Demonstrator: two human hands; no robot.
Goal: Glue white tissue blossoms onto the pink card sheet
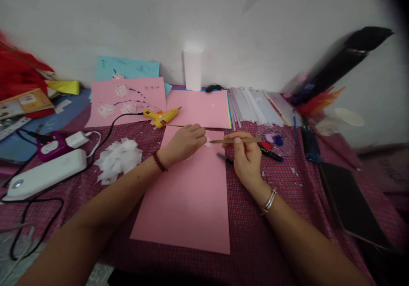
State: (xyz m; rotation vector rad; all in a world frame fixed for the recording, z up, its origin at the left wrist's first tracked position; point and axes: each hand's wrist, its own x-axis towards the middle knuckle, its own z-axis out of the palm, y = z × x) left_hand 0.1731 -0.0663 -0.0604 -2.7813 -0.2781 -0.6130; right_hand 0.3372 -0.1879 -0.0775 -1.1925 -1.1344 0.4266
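My right hand (246, 154) is closed around a thin wooden stick (220, 141) with a narrow tip that points left. That tip touches or nearly touches a small tuft of white paper bits (208, 143) near the top of a pink sheet (188, 209). Curled just left of the tuft is my left hand (187, 143), its fingers pressed together; whatever they hold is hidden. A dark pen (225, 158) lies partly under my right hand, and a black marker (271, 154) is just to its right.
A yellow glue gun (161, 116) rests on pink papers, its cord running left. White tissue pieces (119, 160) lie left of the sheet. Farther left are a purple socket adapter (53, 145) and a white device (47, 173). A decorated pink card (128, 94) leans behind; paint blobs (277, 140) sit right.
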